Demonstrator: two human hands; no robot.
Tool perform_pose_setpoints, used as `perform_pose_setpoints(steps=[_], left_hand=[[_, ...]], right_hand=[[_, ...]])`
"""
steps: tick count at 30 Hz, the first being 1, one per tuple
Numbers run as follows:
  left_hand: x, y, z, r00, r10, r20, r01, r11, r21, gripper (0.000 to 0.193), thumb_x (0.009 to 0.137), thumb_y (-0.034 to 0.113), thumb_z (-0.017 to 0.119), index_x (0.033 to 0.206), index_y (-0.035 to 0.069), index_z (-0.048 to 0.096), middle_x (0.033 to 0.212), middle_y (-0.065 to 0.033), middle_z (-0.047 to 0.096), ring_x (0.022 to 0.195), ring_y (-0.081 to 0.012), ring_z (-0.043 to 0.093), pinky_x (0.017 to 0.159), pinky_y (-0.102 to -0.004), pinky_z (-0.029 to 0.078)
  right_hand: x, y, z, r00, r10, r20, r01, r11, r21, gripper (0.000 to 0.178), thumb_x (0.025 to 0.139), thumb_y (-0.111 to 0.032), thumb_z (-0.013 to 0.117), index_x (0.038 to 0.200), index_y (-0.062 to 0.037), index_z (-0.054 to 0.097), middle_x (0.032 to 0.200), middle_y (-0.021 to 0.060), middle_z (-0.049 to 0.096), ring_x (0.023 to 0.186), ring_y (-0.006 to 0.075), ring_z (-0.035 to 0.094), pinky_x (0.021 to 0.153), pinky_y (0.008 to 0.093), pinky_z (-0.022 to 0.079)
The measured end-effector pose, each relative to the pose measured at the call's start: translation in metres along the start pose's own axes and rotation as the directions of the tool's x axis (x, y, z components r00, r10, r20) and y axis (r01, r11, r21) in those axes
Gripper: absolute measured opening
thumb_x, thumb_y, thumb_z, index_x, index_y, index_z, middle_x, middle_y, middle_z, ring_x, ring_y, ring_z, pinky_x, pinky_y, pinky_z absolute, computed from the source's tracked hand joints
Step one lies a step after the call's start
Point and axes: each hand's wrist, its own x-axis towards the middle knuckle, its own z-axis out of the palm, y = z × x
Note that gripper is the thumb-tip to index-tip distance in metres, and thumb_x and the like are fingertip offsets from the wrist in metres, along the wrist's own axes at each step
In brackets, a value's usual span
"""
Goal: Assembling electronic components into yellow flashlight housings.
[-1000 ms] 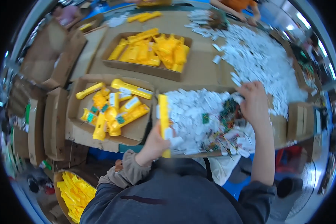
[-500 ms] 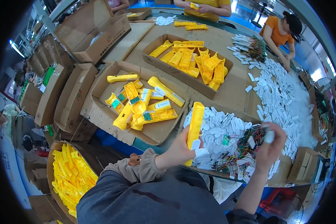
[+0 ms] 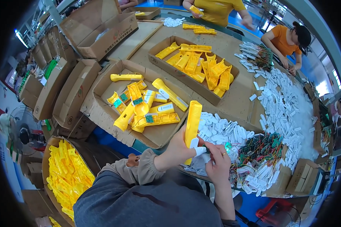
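Note:
My left hand (image 3: pixel 175 150) is closed round a long yellow plastic flashlight housing (image 3: pixel 193 120), held upright with its end pointing away from me. A white wrap covers the left thumb, and a small white piece (image 3: pixel 194 142) sits against the housing. My right hand (image 3: pixel 218 165) is pinched right beside the left thumb; a small dark item shows at its fingertips, too small to name. Under and beyond both hands lie white plastic pieces (image 3: pixel 219 130). To their right is a heap of green circuit boards with thin wires (image 3: pixel 259 146).
A cardboard tray (image 3: pixel 166 135) holds yellow flashlights, some open with boards showing. Behind it, another box (image 3: pixel 201 90) has yellow housings. A bin of yellow parts (image 3: pixel 70 176) stands lower left. White pieces (image 3: pixel 282 108) spread along the right. Two co-workers (image 3: pixel 219 11) (image 3: pixel 284 41) sit across.
My right hand has moved left from the boards and wires to the housing in my left hand. The view has shifted slightly. A co-worker's hand at the far side has swung outward.

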Motion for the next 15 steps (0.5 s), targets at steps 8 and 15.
perform_pose_setpoints(steps=[8, 15], left_hand=[[0.0062, -0.0009, -0.0046, 0.974, -0.215, 0.067, 0.223, 0.96, -0.168, 0.054, 0.07, 0.002, 0.07, 0.115, 0.003, 0.041, 0.098, -0.0092, 0.059, 0.09, -0.013, 0.057, 0.08, -0.0247, 0.046], [0.0029, -0.0029, -0.0069, 0.942, -0.329, 0.069, 0.332, 0.88, -0.339, 0.053, 0.073, 0.002, 0.068, 0.118, 0.001, 0.04, 0.102, -0.0122, 0.061, 0.089, -0.0147, 0.059, 0.08, -0.0259, 0.047]], right_hand=[[-0.0027, 0.0052, -0.0004, 0.998, -0.03, -0.057, 0.026, 0.998, -0.064, 0.051, 0.06, 0.013, 0.05, 0.105, -0.006, 0.064, 0.081, 0.0084, 0.052, 0.067, 0.0192, 0.052, 0.057, 0.0266, 0.042], [-0.0025, 0.0053, 0.0009, 0.995, -0.039, -0.087, 0.029, 0.993, -0.112, 0.055, 0.058, 0.015, 0.048, 0.106, -0.0069, 0.065, 0.079, 0.0091, 0.05, 0.07, 0.0221, 0.051, 0.059, 0.0291, 0.042]])
